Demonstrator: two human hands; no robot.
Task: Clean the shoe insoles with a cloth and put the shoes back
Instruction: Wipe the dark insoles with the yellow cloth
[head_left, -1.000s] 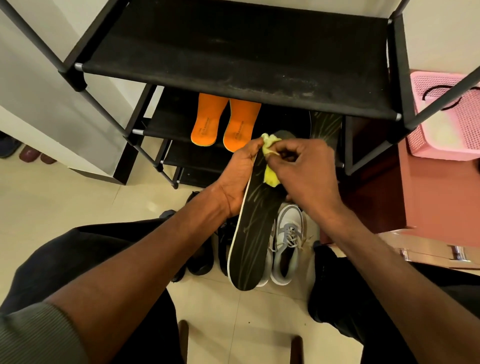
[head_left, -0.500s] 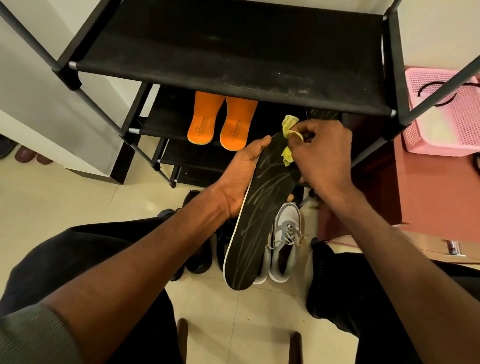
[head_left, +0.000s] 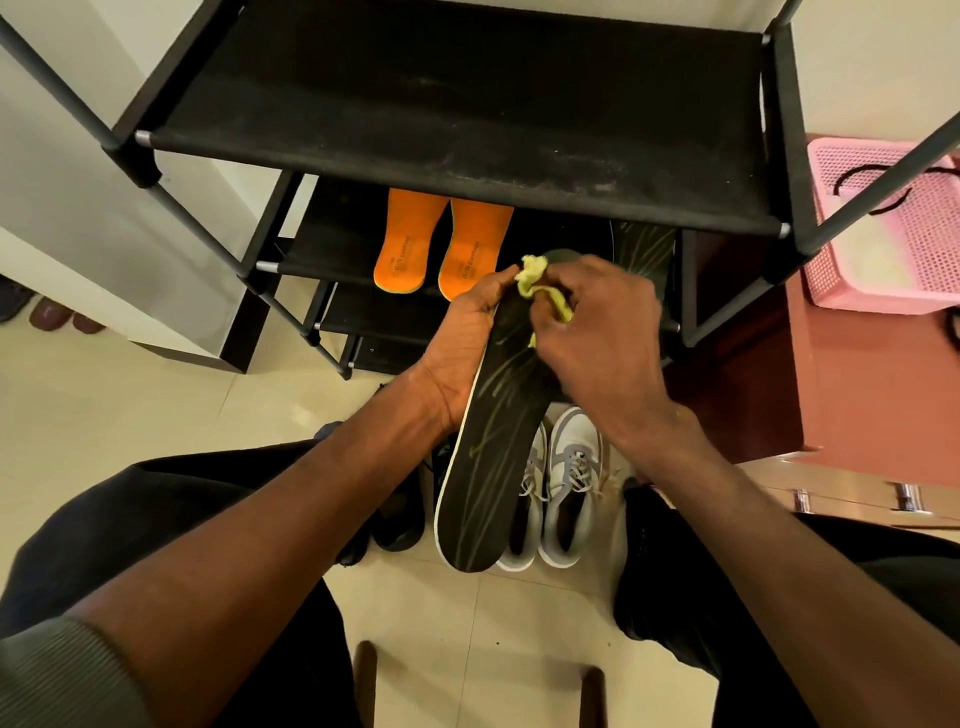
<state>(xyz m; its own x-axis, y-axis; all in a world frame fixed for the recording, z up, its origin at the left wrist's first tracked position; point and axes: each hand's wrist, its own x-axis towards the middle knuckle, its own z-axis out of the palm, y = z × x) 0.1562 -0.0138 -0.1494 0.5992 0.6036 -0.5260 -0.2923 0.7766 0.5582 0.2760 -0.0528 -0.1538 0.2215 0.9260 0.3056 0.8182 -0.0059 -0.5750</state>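
A long black insole (head_left: 488, 462) with pale green streaks and a white edge is held upright in front of me. My left hand (head_left: 462, 348) grips its upper left side. My right hand (head_left: 602, 332) pinches a crumpled yellow cloth (head_left: 535, 275) and presses it on the insole's upper part. Below, a pair of grey and white sneakers (head_left: 563, 488) stands on the tiled floor, partly hidden by the insole. Two orange insoles (head_left: 441, 244) lie on the middle shelf of the black shoe rack (head_left: 467, 114). Another black streaked insole (head_left: 641, 249) leans at that shelf's right end.
Dark shoes (head_left: 395, 509) sit on the floor left of the sneakers. A pink perforated basket (head_left: 893, 223) rests on a reddish-brown cabinet (head_left: 857, 395) at the right. More footwear (head_left: 47, 314) lies at the far left by the wall. My knees flank the shoes.
My right hand with the cloth moved from the insole's far tip back down and left along its upper part. The insole swung slightly more upright in my left hand.
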